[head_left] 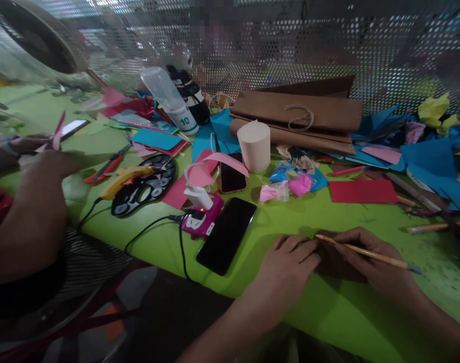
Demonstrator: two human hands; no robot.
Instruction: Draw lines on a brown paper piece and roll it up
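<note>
Clear packet [274, 192] contains something pink; right hand [383, 273] holds wooden stick [388, 260]

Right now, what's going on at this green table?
The person's right hand holds a slim wooden stick over a dark brown piece, while the left hand rests at that piece's edge. A large black phone lies beside a magenta power strip. At far left, a co-worker's hands are on a pink paper strip.
</note>
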